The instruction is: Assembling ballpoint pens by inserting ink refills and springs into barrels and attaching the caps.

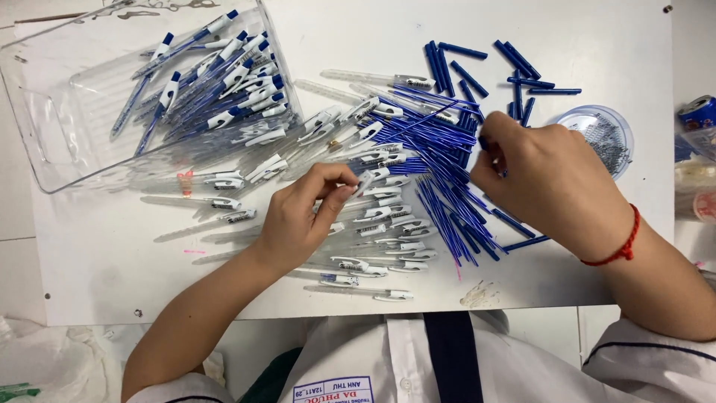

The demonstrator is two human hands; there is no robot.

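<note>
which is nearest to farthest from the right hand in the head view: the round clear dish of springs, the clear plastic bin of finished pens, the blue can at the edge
From the right hand:
1. Round clear dish of springs, just beyond it.
2. Blue can, far right edge.
3. Clear plastic bin of finished pens, far left.

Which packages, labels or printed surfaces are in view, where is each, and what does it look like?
Rectangular white name patch with blue and red print: bottom centre, on the person's white shirt.
Blue cylindrical can with a printed wrapper: right edge, cut off.
Clear pen barrels with small white printed clips: heaped mid-table, between the left hand and the right hand.
</note>
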